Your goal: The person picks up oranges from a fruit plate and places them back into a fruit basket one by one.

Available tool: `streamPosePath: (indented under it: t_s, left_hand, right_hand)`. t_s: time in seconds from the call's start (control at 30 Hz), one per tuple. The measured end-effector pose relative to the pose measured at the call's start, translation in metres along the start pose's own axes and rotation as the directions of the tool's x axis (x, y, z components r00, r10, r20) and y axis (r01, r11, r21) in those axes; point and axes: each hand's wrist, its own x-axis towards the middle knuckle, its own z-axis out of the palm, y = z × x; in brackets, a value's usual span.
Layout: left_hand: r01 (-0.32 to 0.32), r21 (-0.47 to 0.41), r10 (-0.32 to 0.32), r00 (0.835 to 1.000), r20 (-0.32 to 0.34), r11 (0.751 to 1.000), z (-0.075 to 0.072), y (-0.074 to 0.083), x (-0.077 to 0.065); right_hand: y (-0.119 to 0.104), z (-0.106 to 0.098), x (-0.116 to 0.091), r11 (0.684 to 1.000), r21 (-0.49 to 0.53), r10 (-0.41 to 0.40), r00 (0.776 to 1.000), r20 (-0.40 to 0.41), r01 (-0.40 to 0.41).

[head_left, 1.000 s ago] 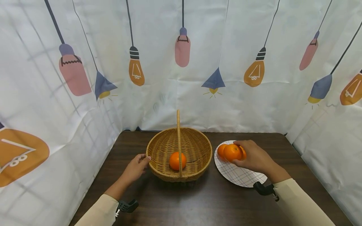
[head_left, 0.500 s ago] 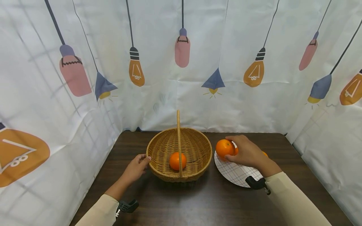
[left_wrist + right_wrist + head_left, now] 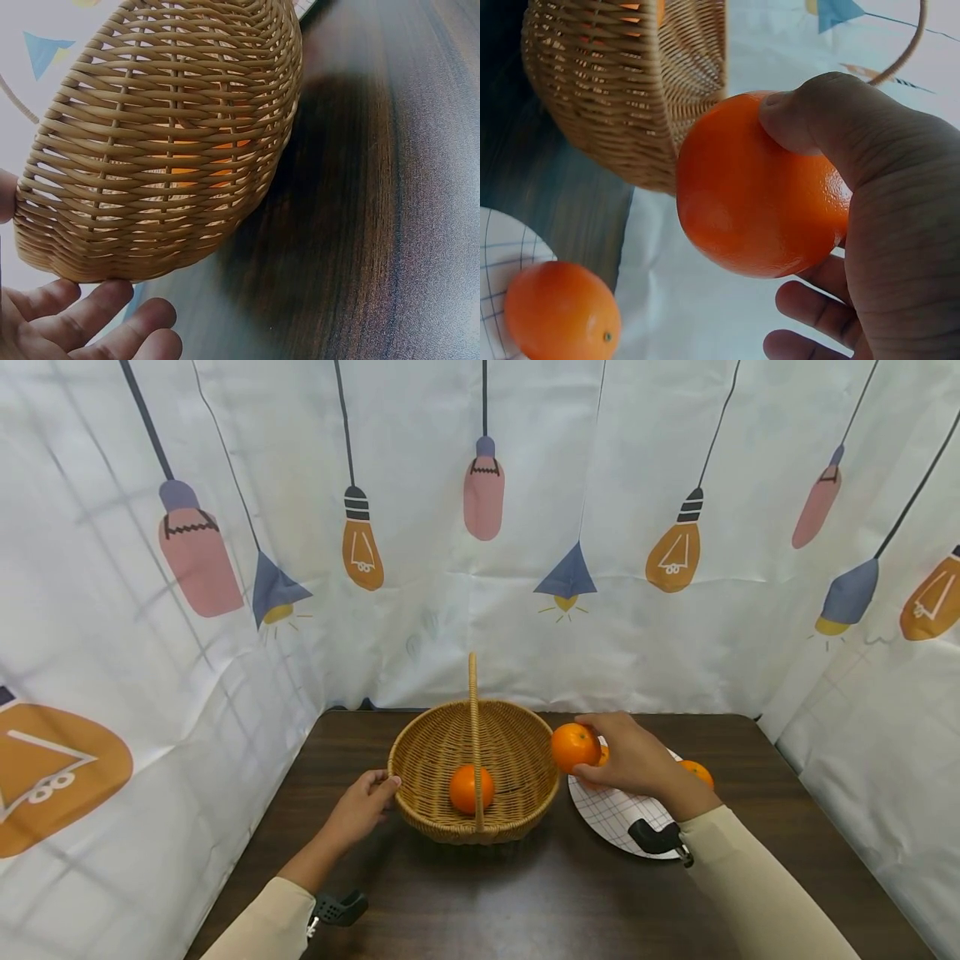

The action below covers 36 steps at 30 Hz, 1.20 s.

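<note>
My right hand (image 3: 630,758) grips an orange (image 3: 575,747) between thumb and fingers, held up at the right rim of a wicker basket (image 3: 517,735). In the right wrist view the thumb presses on the held orange (image 3: 757,187) close to the basket (image 3: 607,97). One orange (image 3: 465,788) lies inside the basket, behind its tall handle. At the basket's left rim my left hand (image 3: 362,810) pinches the edge, thumb on top; the left wrist view shows its fingers (image 3: 112,300) under the woven wall (image 3: 165,150).
A white checked plate (image 3: 615,822) stands right of the basket. On it lie an orange (image 3: 697,772) at the right and another, partly hidden behind my right hand. The dark wooden table (image 3: 480,902) backs onto a curtain printed with lamps (image 3: 420,643).
My right hand has lifted the orange off the plate and carried it left to the basket's rim. The left hand and the basket have stayed in place.
</note>
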Motion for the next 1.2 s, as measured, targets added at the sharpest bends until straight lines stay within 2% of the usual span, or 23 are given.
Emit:
streamPosePath:
  t_s: [0.47,0.7,1.2]
  left_hand:
    - [-0.005,0.017,0.005,1.000,-0.005,1.000,0.001,-0.001,0.002]
    - [0.001,0.018,-0.001,1.000,-0.004,1.000,0.001,-0.001,0.001]
    - [-0.003,0.018,0.003,1.000,-0.005,1.000,0.001,-0.001,0.000]
  right_hand:
    - [-0.018,0.015,0.016,0.999,0.043,-0.024,1.000,0.001,0.024]
    - [-0.023,0.027,0.024,0.997,0.045,-0.061,0.998,0.015,0.061]
    - [-0.029,0.044,0.027,0.999,0.036,-0.035,0.998,0.057,0.033]
